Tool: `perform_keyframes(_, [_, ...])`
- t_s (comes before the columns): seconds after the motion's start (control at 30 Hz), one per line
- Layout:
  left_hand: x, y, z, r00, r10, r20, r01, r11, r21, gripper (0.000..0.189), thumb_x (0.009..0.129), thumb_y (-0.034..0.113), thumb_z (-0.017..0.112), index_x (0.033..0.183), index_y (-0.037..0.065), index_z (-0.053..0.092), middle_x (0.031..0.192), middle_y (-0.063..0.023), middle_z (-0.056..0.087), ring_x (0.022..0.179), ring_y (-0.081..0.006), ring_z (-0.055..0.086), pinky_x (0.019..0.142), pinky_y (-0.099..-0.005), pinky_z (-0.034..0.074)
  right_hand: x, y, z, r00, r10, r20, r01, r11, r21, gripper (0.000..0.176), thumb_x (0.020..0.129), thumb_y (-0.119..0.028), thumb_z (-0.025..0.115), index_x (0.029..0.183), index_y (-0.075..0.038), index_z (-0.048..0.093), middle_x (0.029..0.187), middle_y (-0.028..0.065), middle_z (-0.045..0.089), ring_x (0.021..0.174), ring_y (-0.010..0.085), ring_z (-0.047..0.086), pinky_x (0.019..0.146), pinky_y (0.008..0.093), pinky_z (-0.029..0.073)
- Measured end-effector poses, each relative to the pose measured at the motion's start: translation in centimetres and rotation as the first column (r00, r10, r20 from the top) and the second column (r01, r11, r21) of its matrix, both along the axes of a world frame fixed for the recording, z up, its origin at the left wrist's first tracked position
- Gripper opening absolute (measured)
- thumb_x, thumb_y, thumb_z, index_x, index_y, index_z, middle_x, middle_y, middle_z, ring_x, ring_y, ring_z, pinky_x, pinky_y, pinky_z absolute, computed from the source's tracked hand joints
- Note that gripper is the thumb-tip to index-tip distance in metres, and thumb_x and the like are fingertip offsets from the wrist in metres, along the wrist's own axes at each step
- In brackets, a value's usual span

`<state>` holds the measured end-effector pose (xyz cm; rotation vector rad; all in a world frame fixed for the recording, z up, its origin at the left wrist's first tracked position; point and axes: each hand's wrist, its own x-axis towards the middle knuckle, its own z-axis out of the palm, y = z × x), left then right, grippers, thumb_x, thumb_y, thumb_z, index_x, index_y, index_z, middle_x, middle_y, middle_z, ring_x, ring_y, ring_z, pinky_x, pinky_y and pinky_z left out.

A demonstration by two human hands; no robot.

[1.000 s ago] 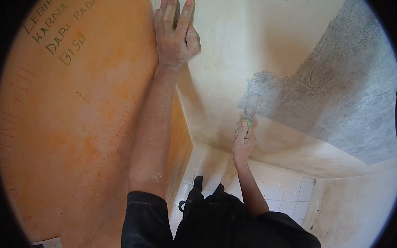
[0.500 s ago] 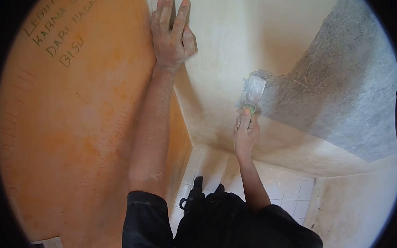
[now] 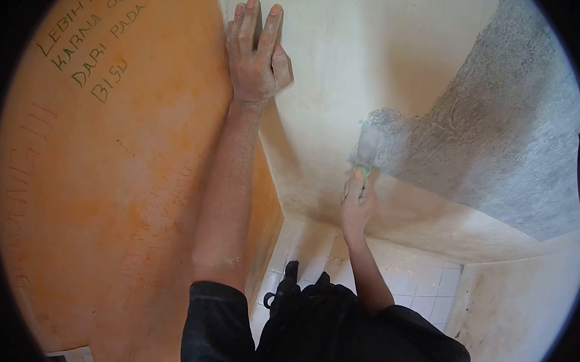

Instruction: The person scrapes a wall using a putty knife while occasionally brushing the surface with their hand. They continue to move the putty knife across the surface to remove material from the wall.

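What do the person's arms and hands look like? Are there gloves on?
No gloves: the left hand and right hand are bare. The short sleeves are black and leave both forearms uncovered. Pale dust specks the left one.

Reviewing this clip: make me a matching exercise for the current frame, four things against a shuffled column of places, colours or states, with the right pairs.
Things
1. Left hand
2. Right hand
3. Orange wall
4. Rough patch

Place, colour or state
A. Gripping the scraper
B. Grey, to the right of the tool
C. Open against the pale wall
D. Marked with green lettering

Right pairs: 1-C, 2-A, 3-D, 4-B
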<state>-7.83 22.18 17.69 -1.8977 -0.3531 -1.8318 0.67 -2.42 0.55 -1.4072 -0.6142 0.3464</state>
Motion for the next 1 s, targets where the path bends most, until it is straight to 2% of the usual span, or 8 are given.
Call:
perform_keyframes(0.3, [0.2,-0.1,-0.1,0.999,-0.038,0.029,0.038,0.999,0.002,0.048,0.086,0.014,0.04,0.132,0.01,0.053,0.142,-0.0181,0.041,0.132,-0.0362,0.036,0.107,-0.048,0.03,-1.9,-0.7,2.0,0.988,0.005,-0.152,0.0,0.999,0.035,0.03,0.099,-0.03,0.049,0.087,-0.004,0.056,0.058,-0.0078,0.038,0.048,0.0015,0.035,0.043,0.0218,0.025])
perform_keyframes(0.43, [0.1,-0.2,0.1,0.999,-0.027,0.029,0.027,0.999,0.018,0.046,0.088,0.015,0.039,0.131,0.009,0.054,0.141,-0.0182,0.041,0.132,-0.0367,0.036,0.106,-0.0484,0.03,-0.5,-1.4,1.0,0.999,-0.023,-0.033,0.023,1.0,0.004,0.033,0.1,-0.032,0.045,0.088,-0.004,0.056,0.056,-0.0059,0.038,0.046,0.0025,0.034,0.041,0.0206,0.026])
perform_keyframes(0.53, [0.1,-0.3,0.3,1.0,-0.007,0.03,0.006,1.0,0.024,0.045,0.089,0.016,0.039,0.13,0.008,0.054,0.141,-0.0191,0.042,0.131,-0.0371,0.037,0.106,-0.0487,0.031,1.1,-2.6,1.8,0.979,0.074,-0.192,-0.066,0.997,0.046,0.033,0.1,-0.033,0.045,0.086,-0.006,0.055,0.056,-0.0063,0.036,0.045,0.0019,0.034,0.039,0.0201,0.025])
perform_keyframes(0.63, [0.0,-0.6,0.2,1.0,0.003,0.007,-0.003,1.0,0.012,0.045,0.09,0.017,0.037,0.13,0.004,0.053,0.141,-0.0216,0.04,0.132,-0.0389,0.035,0.107,-0.0496,0.029,1.9,-2.2,6.0,0.984,0.089,-0.156,-0.08,0.995,0.06,0.033,0.101,-0.034,0.044,0.084,-0.007,0.054,0.056,-0.0066,0.035,0.045,0.0013,0.034,0.038,0.0195,0.024])
perform_keyframes(0.7, [0.0,-0.6,0.3,1.0,-0.005,-0.018,0.005,1.0,0.008,0.046,0.09,0.016,0.037,0.131,-0.001,0.05,0.141,-0.024,0.038,0.132,-0.0409,0.033,0.11,-0.0504,0.026,2.8,-1.7,11.4,0.977,0.058,-0.204,-0.019,0.982,0.189,0.032,0.1,-0.033,0.046,0.085,-0.006,0.054,0.057,-0.0075,0.035,0.046,0.0008,0.031,0.041,0.0201,0.023])
perform_keyframes(0.8, [0.0,-0.7,0.2,1.0,-0.002,-0.022,0.002,1.0,-0.005,0.047,0.09,0.016,0.036,0.131,-0.002,0.05,0.141,-0.0241,0.038,0.133,-0.0415,0.033,0.11,-0.0505,0.026,2.8,-2.7,10.0,0.971,0.071,-0.23,-0.052,0.995,0.09,0.033,0.1,-0.034,0.044,0.084,-0.006,0.053,0.057,-0.0064,0.035,0.045,0.0016,0.032,0.039,0.0208,0.024])
perform_keyframes(0.87, [0.0,-1.0,0.3,1.0,-0.006,-0.024,0.006,1.0,-0.002,0.046,0.091,0.016,0.036,0.131,-0.003,0.049,0.141,-0.0248,0.038,0.133,-0.042,0.032,0.11,-0.0512,0.026,2.6,-3.2,6.3,0.988,0.062,-0.143,-0.051,0.996,0.077,0.035,0.101,-0.035,0.043,0.082,-0.006,0.049,0.058,-0.0056,0.036,0.045,0.0023,0.033,0.039,0.0215,0.025])
perform_keyframes(1.0, [-0.2,-1.1,0.4,0.998,0.025,-0.061,-0.025,1.0,-0.003,0.046,0.091,0.016,0.036,0.131,-0.005,0.048,0.14,-0.0268,0.037,0.133,-0.0426,0.032,0.11,-0.0518,0.026,1.4,-2.9,7.3,0.947,0.109,-0.302,-0.099,0.994,0.049,0.036,0.1,-0.036,0.042,0.078,-0.009,0.045,0.06,-0.0058,0.036,0.046,0.0027,0.032,0.04,0.0212,0.025])
